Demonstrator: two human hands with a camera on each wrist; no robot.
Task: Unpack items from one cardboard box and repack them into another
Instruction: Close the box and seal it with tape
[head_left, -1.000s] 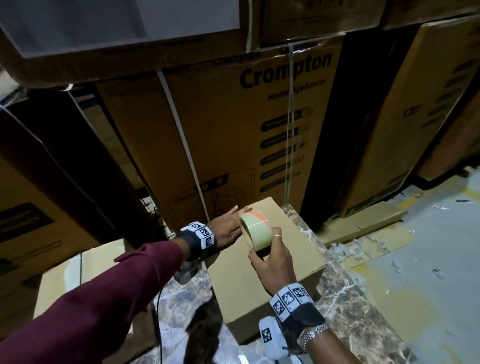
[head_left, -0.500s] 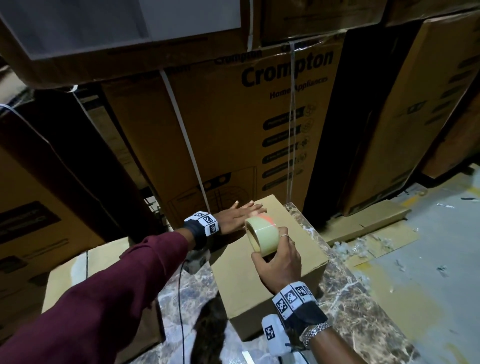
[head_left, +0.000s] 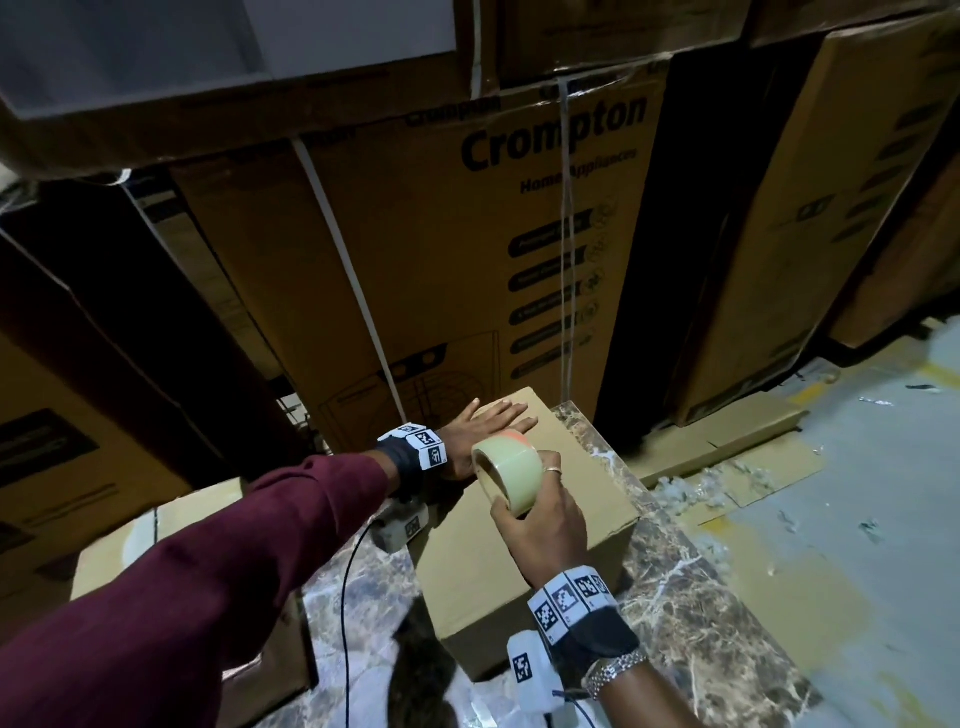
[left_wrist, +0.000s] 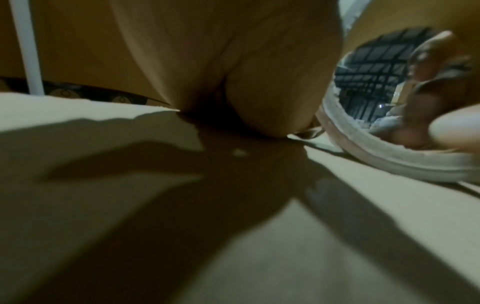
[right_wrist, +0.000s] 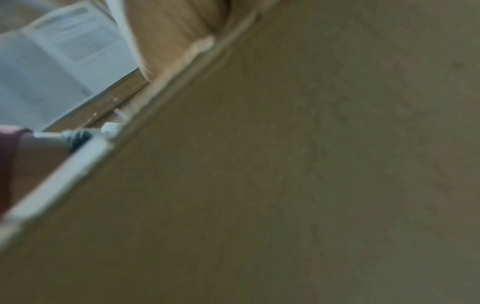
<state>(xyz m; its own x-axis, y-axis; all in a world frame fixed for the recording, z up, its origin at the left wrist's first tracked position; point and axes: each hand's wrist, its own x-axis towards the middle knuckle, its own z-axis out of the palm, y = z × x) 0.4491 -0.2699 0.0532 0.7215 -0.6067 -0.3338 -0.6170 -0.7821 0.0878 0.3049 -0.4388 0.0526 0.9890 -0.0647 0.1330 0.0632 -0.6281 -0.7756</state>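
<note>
1. Head view: I see a closed cardboard box (head_left: 524, 540) sitting on a marble-patterned table (head_left: 701, 623), near the table's far edge.
2. My left hand (head_left: 478, 431) lies flat on the far part of the box top, fingers straight and spread, palm down, holding nothing.
3. My right hand (head_left: 540, 514) has its fingers and thumb curled round a roll of clear tape (head_left: 506, 470), which it holds just above the box top, right beside the left hand on its near side.
4. In the left wrist view the palm (left_wrist: 221, 67) presses on the pale cardboard (left_wrist: 130, 226), and the tape roll (left_wrist: 389, 156) shows at the right with fingers (left_wrist: 426, 86) of the other hand visible through its core; the roll's lower edge looks to be at the box surface, but I cannot tell whether it touches.
5. The right wrist view is blurred and mostly filled by brown cardboard (right_wrist: 311, 185); it does not show me the grip.
6. A second cardboard box (head_left: 171, 551) stands lower down at the left of the table.
7. Behind the table, on the far side, tall strapped cartons are stacked, the middle one (head_left: 467, 270) printed "Crompton".
8. On the right, flattened cardboard (head_left: 737, 441) and white scraps lie on the grey floor (head_left: 857, 545).
</note>
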